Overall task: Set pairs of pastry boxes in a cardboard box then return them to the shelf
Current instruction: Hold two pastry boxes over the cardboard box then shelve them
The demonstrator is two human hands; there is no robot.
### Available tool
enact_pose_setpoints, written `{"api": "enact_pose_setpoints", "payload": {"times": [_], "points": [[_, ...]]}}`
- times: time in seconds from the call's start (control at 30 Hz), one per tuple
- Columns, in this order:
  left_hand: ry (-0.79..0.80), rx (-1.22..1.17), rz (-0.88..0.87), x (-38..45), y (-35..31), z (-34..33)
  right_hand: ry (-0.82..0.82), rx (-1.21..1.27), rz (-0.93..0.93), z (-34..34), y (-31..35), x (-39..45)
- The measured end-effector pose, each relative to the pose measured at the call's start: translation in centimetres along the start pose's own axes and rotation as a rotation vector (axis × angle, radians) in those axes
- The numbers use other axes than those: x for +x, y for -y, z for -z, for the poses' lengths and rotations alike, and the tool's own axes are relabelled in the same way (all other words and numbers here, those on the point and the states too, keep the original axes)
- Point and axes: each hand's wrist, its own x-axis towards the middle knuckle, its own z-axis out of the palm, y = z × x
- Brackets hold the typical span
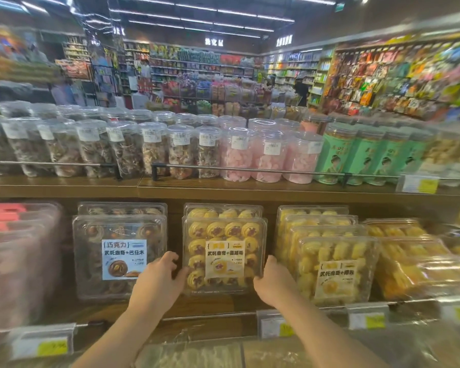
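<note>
While it stands upright on the lower wooden shelf (207,306), the front clear pastry box (224,254) of yellow jam-centred cookies is held at both lower side edges. The left hand (158,281) grips its left edge with the fingers (170,257) curled round the side, and the right hand (272,281) holds the right edge, thumb on the front face, its other fingers hidden behind the box. A second box of the same cookies (223,210) stands directly behind it, touching. Just to the left stands a chocolate cookie box (119,257) with a blue label; to the right, a row of yellow cookie boxes (335,269) leans one behind another. On the upper shelf (250,188), clear tubs (270,158) of pink sweets and other snacks stand behind a metal rail (250,170). Yellow price tags (375,321) line the lower shelf's edge.
</note>
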Motion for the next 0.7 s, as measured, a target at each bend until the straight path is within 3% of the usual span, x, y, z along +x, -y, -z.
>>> {"api": "enact_pose_setpoints", "payload": {"times": [0.2,0.37,0.7], "points": [[0.100,0.322,-0.125,-4.3,0.6,5.7,-0.049,-0.205,0.112,4.1,1.1,-4.6],[0.097,0.393,-0.119,-8.4,2.2,10.4,-0.025,-0.270,0.263,5.6,3.4,-8.7],[0.004,0.415,0.094,-18.4,6.1,17.0,0.105,-0.379,0.390,4.9,6.7,-14.0]]}}
